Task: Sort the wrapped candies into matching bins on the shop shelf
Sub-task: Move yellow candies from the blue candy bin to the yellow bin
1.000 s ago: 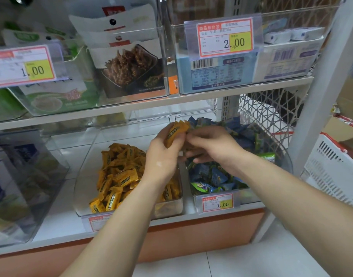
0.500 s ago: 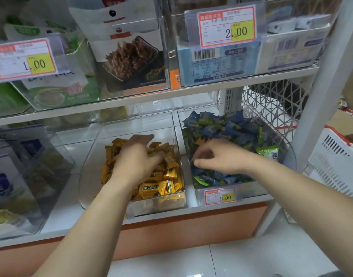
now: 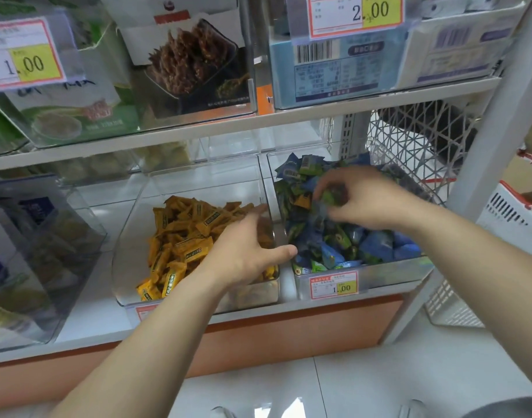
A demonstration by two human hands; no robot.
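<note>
Two clear bins stand side by side on the lower shelf. The left bin [image 3: 126, 245] holds a heap of yellow wrapped candies [image 3: 180, 236]. The right bin [image 3: 388, 274] holds mixed blue and green wrapped candies [image 3: 349, 245], with one yellow candy [image 3: 302, 201] lying among them near the back left. My left hand [image 3: 246, 251] rests palm down over the right side of the yellow heap, fingers spread, thumb reaching across the gap between the bins. My right hand [image 3: 364, 197] hovers in the right bin, fingertips pinching a green candy [image 3: 331, 196].
The upper shelf [image 3: 228, 128] hangs close above the bins, with packaged snacks and price tags. A clear bin of boxes [image 3: 32, 251] stands at the left. A white wire basket [image 3: 418, 146] and a shelf post [image 3: 484, 131] are on the right. White floor tiles lie below.
My left hand put the yellow candy down into the left bin and now rests on the heap. My right hand moved back and up in the right bin and closed on a green candy.
</note>
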